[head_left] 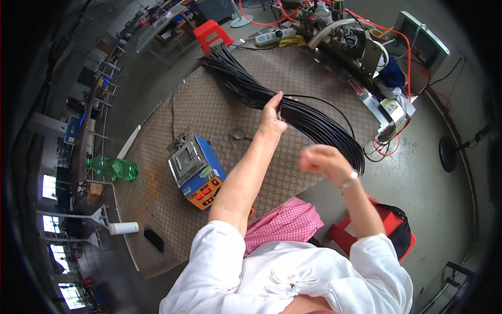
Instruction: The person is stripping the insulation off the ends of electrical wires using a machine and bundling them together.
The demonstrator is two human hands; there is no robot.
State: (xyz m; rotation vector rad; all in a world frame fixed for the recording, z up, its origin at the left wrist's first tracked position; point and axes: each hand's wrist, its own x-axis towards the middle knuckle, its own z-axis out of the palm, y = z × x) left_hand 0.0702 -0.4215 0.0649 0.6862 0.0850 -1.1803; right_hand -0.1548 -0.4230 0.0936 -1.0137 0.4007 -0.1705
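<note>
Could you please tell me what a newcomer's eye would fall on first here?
Probably the thick bundle of black cables, running over the far part of the patterned table, with the left hand gripping it. Next might come the blue machine with its orange control panel, left of the left forearm, and the bright green bottle at the table's left edge.

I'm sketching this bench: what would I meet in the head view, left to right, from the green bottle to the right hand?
Green bottle → black phone → blue-and-orange machine → spoon-like thing → left hand → right hand.
</note>
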